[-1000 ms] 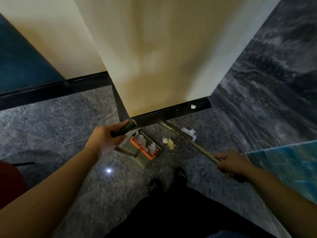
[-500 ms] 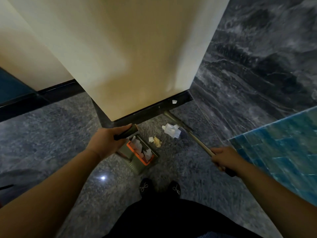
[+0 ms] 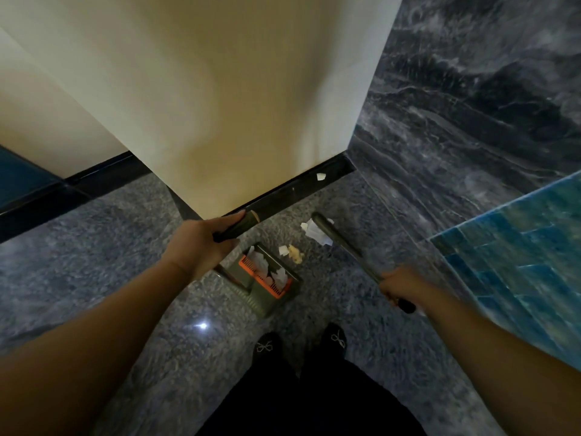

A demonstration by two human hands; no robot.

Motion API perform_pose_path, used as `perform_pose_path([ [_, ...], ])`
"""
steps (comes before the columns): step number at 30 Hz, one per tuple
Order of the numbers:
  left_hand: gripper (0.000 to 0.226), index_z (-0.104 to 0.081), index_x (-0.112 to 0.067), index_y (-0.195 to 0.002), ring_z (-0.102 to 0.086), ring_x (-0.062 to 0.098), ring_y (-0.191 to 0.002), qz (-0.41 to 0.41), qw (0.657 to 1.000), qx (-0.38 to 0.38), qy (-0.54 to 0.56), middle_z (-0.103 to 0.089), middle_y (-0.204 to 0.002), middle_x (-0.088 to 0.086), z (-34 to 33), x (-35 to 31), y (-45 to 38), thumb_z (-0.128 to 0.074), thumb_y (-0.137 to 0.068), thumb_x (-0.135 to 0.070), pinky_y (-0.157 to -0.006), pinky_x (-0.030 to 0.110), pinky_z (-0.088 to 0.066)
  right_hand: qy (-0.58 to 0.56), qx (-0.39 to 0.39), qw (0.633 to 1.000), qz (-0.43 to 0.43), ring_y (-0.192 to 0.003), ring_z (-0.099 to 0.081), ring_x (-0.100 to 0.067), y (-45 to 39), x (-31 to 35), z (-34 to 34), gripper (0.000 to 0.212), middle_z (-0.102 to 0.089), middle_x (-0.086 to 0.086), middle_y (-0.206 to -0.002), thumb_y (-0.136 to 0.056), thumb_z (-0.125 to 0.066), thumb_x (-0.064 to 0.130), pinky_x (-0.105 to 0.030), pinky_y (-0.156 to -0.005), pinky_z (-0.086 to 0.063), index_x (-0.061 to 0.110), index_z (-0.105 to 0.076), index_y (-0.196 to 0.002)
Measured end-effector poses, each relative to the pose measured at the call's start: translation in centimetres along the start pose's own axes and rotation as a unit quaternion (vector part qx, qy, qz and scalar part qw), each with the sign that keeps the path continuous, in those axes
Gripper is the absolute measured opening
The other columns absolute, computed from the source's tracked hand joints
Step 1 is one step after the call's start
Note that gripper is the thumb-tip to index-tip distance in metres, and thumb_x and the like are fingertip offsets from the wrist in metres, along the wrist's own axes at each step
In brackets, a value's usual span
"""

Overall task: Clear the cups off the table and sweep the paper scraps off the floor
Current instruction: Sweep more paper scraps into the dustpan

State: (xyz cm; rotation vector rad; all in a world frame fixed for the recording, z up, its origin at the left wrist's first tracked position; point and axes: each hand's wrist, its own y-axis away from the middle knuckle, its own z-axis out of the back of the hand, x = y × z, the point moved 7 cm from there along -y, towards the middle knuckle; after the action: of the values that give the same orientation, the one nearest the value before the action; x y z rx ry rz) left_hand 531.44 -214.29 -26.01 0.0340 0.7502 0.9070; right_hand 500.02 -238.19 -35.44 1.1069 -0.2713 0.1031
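My left hand (image 3: 198, 247) grips the dark handle of an upright dustpan (image 3: 267, 280), whose metal bin with an orange comb stands on the floor and holds white paper scraps. My right hand (image 3: 401, 286) grips the metal broom handle (image 3: 342, 243), which slants forward and left. The broom's lower end lies over a crumpled white paper (image 3: 314, 229). A small white scrap and a yellowish scrap (image 3: 294, 253) lie between the dustpan and the broom. One more white scrap (image 3: 321, 176) sits against the black skirting. No cups are in view.
A cream pillar (image 3: 220, 105) with black skirting (image 3: 292, 191) stands right ahead. A dark marble wall (image 3: 471, 121) rises on the right, and a blue tiled surface (image 3: 518, 256) is at right. My black shoes (image 3: 301, 341) stand on the grey speckled floor.
The view has shifted right and closer to the pillar. The broom's lower end has moved left onto the crumpled paper. The dustpan stays by the pillar's corner.
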Motion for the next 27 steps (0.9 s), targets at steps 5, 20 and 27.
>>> perform_pose_path([
  [5, 0.054, -0.049, -0.053, -0.130, -0.063, 0.012, -0.082, 0.004, 1.000, 0.023, -0.009, -0.067, -0.105, -0.005, 0.3, 0.3, -0.2, -0.069, -0.085, -0.030, -0.083, 0.038, -0.057, 0.029, 0.026, 0.999, 0.006, -0.049, -0.048, -0.020, 1.8, -0.4, -5.3, 0.012, -0.051, -0.012, -0.060, -0.088, -0.052, -0.001, -0.026, -0.049, -0.042, 0.002, -0.061, -0.082],
  [20, 0.052, -0.047, -0.046, -0.135, -0.060, 0.008, -0.069, -0.045, 0.998, 0.027, -0.034, -0.067, -0.100, -0.001, 0.8, -0.5, 2.7, -0.064, -0.089, -0.030, -0.061, 0.020, -0.049, 0.046, 0.099, 0.993, 0.034, -0.033, -0.046, -0.009, 9.4, -1.5, -13.3, 0.039, -0.052, -0.009, -0.055, -0.082, -0.052, -0.004, -0.021, -0.043, -0.042, -0.003, -0.061, -0.121],
  [27, 0.052, -0.050, -0.044, -0.135, -0.065, 0.017, -0.083, -0.044, 0.999, 0.022, -0.009, -0.070, -0.099, 0.000, 0.0, 0.2, 4.0, -0.067, -0.087, -0.031, -0.080, 0.032, -0.055, -0.006, 0.104, 0.994, 0.029, -0.032, -0.045, -0.010, 12.2, -3.1, -12.6, 0.035, -0.052, -0.006, -0.050, -0.086, -0.052, -0.004, -0.021, -0.042, -0.042, -0.002, -0.063, -0.119],
])
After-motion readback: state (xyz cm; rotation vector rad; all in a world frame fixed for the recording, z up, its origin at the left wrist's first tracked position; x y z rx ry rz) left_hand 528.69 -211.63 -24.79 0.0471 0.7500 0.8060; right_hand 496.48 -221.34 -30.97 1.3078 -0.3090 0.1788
